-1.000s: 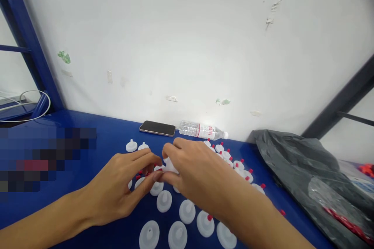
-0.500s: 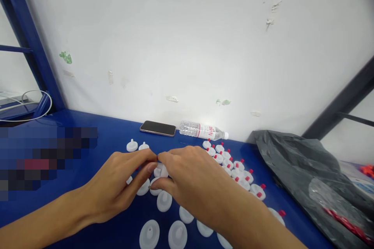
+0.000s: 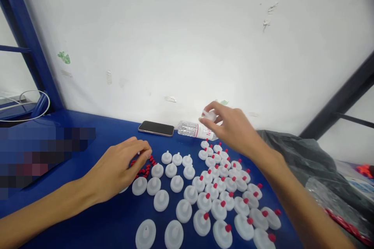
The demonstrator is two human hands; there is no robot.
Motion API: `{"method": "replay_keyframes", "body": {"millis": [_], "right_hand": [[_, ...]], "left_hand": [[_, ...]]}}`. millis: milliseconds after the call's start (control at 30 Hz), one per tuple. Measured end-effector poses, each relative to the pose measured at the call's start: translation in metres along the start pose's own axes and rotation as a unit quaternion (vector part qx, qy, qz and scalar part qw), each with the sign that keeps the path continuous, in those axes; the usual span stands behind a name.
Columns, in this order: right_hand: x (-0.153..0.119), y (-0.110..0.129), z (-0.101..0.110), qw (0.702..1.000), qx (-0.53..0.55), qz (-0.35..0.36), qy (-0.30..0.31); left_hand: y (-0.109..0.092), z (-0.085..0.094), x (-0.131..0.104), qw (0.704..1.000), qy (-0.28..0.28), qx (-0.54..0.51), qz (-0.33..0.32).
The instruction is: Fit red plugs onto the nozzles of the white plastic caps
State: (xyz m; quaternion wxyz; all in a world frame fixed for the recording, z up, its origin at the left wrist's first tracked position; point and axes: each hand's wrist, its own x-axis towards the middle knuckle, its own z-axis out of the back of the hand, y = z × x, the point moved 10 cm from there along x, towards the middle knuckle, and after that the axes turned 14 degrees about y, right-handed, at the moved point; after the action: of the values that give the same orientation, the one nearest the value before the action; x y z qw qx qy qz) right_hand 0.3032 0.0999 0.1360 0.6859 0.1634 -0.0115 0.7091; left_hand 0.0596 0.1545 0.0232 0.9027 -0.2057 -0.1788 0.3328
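Note:
My right hand (image 3: 229,126) is raised above the back of the table, its thumb and fingers pinching a white nozzle cap (image 3: 209,115) in front of the lying bottle. No red tip shows on that piece. Lower down on the left, my left hand (image 3: 121,167) has thumb and forefinger pressed together over a pile of small red tips (image 3: 145,171); what the fingers hold, if anything, is hidden. Beside it stand several plain white nozzle caps (image 3: 161,200), spouts up. To the right, many similar caps carry red tips (image 3: 219,210).
Against the white wall lie a black phone (image 3: 156,128) and a clear plastic bottle (image 3: 187,129) with a white and red label. A dark grey plastic bag (image 3: 292,159) covers the table's right side. Blue frame posts (image 3: 32,42) rise at the left.
My hands, together over the caps before, have parted. The right has moved up and to the right with a white nozzle cap; the left has dropped slightly left, near the red tips.

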Motion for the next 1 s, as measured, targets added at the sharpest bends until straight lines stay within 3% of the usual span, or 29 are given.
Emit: {"method": "replay_keyframes", "body": {"millis": [100, 200, 533, 667, 833, 900, 1000], "right_hand": [[0.004, 0.006, -0.034, 0.997, 0.021, 0.015, 0.074], [0.006, 0.014, -0.059, 0.994, 0.023, 0.031, 0.107], [0.011, 0.01, -0.104, 0.98, 0.047, 0.04, 0.19], [0.01, 0.011, -0.108, 0.976, 0.061, 0.041, 0.204], [0.009, 0.004, -0.082, 0.977, 0.067, 0.018, 0.201], [0.004, 0.001, -0.073, 0.97, 0.072, 0.015, 0.23], [-0.013, 0.004, -0.078, 0.936, 0.089, 0.015, 0.341]], "left_hand": [[-0.007, -0.005, -0.001, 0.999, 0.009, 0.049, -0.014], [-0.007, -0.006, -0.001, 0.996, 0.009, 0.074, -0.039], [0.006, -0.018, 0.002, 0.993, 0.036, 0.101, -0.045], [0.004, -0.016, 0.001, 0.995, 0.034, 0.089, -0.037], [-0.003, -0.009, -0.001, 0.995, 0.014, 0.079, -0.055], [-0.006, -0.006, -0.002, 0.996, 0.003, 0.071, -0.062], [-0.011, -0.004, -0.004, 0.996, -0.008, 0.061, -0.072]]}}
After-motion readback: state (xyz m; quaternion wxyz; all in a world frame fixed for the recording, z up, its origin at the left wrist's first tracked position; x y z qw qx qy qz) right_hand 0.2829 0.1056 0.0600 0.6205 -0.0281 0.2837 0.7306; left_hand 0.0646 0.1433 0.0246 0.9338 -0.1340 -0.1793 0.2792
